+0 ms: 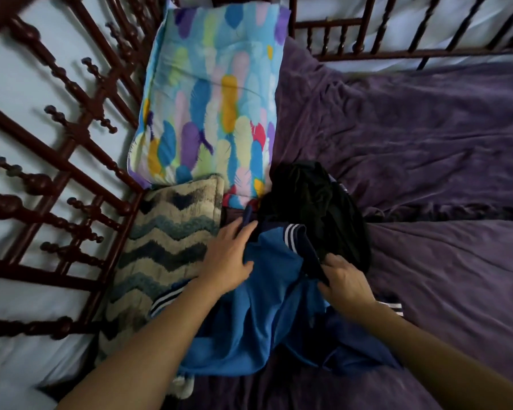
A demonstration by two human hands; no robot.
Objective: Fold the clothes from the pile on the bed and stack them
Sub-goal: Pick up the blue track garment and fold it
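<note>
Two bare hands work a blue garment on a purple-covered bed, hemmed in by pillows and a dark pile.

A feather-print pillow in bright blues, yellows and purples [214, 96] lies at the head of the bed by the dark turned-wood bed rail [71, 161]; a cream-and-blue zigzag woven cushion [166, 244] sits just beside the garment on its left, and a crumpled black garment [314, 208] touches its far right edge. The bright blue jersey with navy, white-striped trim [258, 315] lies on the wrinkled purple bedsheet [427, 149], its long axis running from the person toward the pillows. The left hand [228, 258] rests flat on it, fingers spread; the right hand [344, 279] pinches its navy trim.
</note>
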